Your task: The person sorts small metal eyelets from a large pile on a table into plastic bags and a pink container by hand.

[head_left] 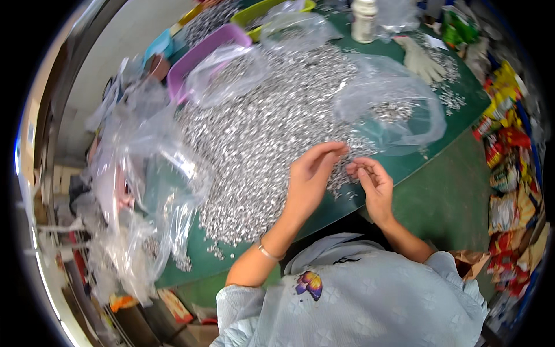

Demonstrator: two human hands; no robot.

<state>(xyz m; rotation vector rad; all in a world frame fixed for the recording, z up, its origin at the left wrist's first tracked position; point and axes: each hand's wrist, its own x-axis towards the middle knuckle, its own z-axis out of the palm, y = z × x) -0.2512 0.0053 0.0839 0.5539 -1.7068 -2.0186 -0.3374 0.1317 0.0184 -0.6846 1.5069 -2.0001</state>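
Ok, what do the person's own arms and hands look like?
The left hand and right hand are gloveless. A thin, pale bracelet circles the left forearm; none shows on the right. Both light blue sleeves are short, part of a matching top with a purple-and-orange butterfly print.

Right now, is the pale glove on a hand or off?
Off: the pale glove lies on the green table; left hand and right hand are bare.
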